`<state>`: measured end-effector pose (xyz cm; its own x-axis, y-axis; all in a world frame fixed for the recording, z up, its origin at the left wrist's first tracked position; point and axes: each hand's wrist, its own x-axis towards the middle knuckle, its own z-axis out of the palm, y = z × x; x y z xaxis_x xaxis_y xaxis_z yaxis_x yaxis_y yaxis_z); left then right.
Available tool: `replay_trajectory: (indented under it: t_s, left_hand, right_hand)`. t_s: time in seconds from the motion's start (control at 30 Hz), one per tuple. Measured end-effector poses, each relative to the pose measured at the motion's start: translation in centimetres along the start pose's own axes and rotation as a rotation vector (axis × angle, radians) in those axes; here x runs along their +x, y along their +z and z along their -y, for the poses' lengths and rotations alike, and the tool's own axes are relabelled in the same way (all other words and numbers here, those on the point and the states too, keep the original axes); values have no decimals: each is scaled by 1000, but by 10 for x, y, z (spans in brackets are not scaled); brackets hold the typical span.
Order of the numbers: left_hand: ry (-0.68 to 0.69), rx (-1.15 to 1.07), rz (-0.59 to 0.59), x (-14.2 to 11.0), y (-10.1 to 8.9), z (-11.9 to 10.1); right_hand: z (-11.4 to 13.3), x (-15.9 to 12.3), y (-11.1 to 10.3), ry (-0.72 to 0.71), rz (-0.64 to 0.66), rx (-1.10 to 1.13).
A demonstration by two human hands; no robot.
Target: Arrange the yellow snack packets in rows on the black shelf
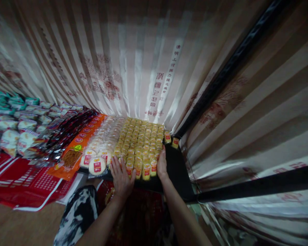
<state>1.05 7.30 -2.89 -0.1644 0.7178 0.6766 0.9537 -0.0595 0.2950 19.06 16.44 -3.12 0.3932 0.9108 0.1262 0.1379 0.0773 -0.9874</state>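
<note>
Many small yellow wrapped snack packs (141, 140) lie in tight rows on a black mat (177, 171). My left hand (122, 177) lies flat, fingers spread, on the near left edge of these rows. My right hand (161, 164) presses its side against the near right edge of the rows, fingers together and extended. Neither hand holds anything. Two stray yellow packs (170, 139) sit at the far right corner.
Left of the yellow rows lie round white cakes in clear wrap (100, 157), orange packets (78, 147), dark red packets (66, 131) and white and green bags (12, 126). A red printed sheet (23, 181) covers the floor. Striped curtains (133, 61) hang behind and at right.
</note>
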Motion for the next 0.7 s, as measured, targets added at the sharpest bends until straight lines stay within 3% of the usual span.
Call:
replay_trajectory:
  t_s: [0.37,0.7]
  left_hand:
    - [-39,9,49,1,-2,-2]
    - [-26,14,69,0,-1,-1]
  right_hand:
    - [10,-1,1,-4,-5,-45]
    - [4,3,2,-19,24,1]
